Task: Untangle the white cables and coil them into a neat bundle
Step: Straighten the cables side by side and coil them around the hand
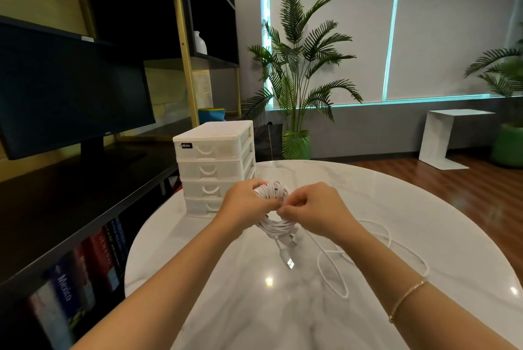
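Your left hand point(242, 202) gripping a coiled white cable bundle point(273, 209) above the desk point(396, 208), right hand point(312, 208) fingers pinching a strand, loose cable point(382, 239) trailing.

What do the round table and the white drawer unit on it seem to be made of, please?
The table looks like polished marble or a marble-look slab: white with grey veining and glossy light reflections. The drawer unit appears to be plastic: milky, slightly translucent drawers with moulded handles.

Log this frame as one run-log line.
stage: coiling | left hand: holds cable coil | right hand: pinches strand at coil | loose cable: uncoiled on table | USB plug: dangling
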### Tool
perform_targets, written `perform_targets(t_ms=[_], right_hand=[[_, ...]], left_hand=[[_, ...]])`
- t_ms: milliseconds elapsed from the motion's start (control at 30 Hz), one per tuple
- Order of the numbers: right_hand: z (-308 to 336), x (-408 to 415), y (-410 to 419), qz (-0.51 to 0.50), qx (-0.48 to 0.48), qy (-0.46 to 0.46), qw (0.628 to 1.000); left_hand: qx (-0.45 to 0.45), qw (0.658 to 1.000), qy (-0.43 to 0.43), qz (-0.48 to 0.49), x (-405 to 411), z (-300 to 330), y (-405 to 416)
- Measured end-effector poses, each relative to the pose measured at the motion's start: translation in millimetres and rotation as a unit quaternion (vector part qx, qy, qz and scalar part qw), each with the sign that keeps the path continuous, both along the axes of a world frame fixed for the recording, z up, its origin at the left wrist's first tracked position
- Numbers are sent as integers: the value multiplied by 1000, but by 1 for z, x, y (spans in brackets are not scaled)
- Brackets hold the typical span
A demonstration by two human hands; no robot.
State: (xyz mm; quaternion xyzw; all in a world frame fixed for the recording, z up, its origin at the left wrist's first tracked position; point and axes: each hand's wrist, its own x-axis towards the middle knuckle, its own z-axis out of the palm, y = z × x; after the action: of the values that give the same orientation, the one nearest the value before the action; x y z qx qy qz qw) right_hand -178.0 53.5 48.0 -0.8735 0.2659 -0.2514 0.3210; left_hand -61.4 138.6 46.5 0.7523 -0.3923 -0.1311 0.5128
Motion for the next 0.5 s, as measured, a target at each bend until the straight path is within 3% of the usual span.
perform_targets(t_ms=[100,167,233,367,500], right_hand=[[-4,4,0,-48,-50,48,996],[-6,7,-1,-72,-59,59,994],[-7,6,0,-62,-49,48,996],[-12,-8,-7,-6,103,-70,992],[-23,-10,-10,-31,167,-72,983]], left_hand=[[-15,987,158,-32,-5,1,-1],[-12,976,213,-48,-7,0,-1],[-17,969,242,-49,-6,-1,0],[-34,956,283,-63,-3,3,3],[-22,958,278,-70,-8,3,3]])
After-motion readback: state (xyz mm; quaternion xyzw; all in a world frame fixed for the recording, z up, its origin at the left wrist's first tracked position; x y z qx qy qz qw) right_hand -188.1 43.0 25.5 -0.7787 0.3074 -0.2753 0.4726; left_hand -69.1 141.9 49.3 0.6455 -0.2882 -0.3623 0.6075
